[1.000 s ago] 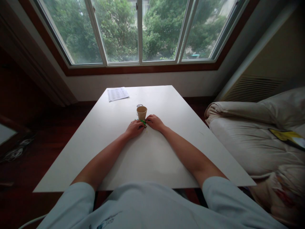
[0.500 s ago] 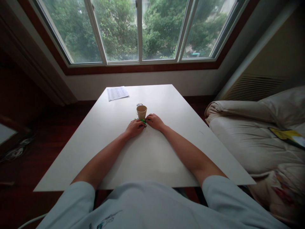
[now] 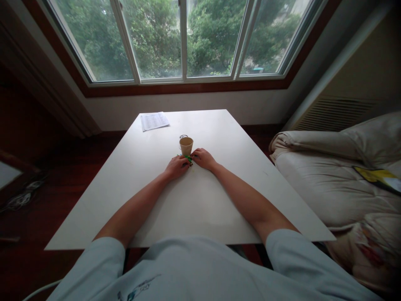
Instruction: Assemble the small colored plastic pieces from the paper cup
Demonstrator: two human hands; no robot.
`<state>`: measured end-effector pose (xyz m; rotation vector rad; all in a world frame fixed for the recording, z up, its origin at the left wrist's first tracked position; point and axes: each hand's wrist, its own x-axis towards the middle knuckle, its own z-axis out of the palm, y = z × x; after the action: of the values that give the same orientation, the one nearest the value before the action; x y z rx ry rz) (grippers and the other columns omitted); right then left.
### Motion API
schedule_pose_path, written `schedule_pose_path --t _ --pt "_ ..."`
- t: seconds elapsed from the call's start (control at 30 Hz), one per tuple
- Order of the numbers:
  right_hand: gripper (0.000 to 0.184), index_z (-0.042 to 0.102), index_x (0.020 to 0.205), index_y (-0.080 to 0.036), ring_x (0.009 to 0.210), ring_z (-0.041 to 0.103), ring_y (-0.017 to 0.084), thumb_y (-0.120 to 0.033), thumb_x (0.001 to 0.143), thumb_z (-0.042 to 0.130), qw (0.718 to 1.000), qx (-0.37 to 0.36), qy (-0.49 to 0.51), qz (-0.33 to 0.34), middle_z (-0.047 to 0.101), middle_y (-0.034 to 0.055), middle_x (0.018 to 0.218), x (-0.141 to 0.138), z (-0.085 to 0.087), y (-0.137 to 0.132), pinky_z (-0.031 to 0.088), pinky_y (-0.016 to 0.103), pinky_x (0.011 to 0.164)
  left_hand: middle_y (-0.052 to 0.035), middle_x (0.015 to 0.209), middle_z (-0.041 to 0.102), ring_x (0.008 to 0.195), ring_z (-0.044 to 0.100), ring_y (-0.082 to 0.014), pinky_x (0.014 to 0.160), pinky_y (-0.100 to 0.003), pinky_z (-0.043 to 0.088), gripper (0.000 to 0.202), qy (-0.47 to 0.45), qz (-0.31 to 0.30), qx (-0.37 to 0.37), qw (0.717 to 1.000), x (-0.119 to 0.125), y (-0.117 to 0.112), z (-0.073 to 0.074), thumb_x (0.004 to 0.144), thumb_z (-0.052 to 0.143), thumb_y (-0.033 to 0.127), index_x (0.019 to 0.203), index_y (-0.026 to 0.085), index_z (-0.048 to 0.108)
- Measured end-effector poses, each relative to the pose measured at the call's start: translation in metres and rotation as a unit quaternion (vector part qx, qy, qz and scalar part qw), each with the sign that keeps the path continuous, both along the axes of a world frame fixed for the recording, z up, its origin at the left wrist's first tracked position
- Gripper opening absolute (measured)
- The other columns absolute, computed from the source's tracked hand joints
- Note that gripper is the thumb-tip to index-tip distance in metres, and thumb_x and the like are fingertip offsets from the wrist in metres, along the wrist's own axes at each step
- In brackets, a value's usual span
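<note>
Fingers [image 3: 183,163] of the left hand [image 3: 174,168] are bending inward over a cluster of small green and dark pieces [image 3: 189,158], while those of the right hand [image 3: 203,159] are reaching it from the other side, bunched narrowly at the tips. Whether either hand is actually gripping a piece, I cannot tell. The cluster is lying on the white table [image 3: 200,209] between the fingertips, just in front of a brown paper cup [image 3: 186,147]. Its green part is running aslant, from near the cup's base toward the person and slightly rightward; which end is its front is too small to tell. The cup is standing upright, its long axis vertical and its wider mouth facing up. Printed sheets [image 3: 155,121] are lying at the table's far left corner.
</note>
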<state>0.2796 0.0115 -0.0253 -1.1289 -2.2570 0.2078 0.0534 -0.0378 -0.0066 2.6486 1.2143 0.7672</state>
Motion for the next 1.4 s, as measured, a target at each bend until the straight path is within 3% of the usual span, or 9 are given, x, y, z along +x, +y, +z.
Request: schedule_pose_path --t 1.4 --pt "0.020 0.081 0.104 -0.024 0.107 0.064 0.022 -0.020 0.095 0.063 1.000 -0.007 -0.008 -0.006 0.074 0.0061 0.109 -0.0007 0.0038 -0.0031 0.049 0.034 0.099 -0.0057 0.106 0.074 0.097 0.066 -0.0229 0.087 -0.035 0.051 0.016 -0.002 0.003 -0.011 1.000 0.0004 -0.0036 0.0037 0.092 0.060 0.025 0.095 0.026 0.076"
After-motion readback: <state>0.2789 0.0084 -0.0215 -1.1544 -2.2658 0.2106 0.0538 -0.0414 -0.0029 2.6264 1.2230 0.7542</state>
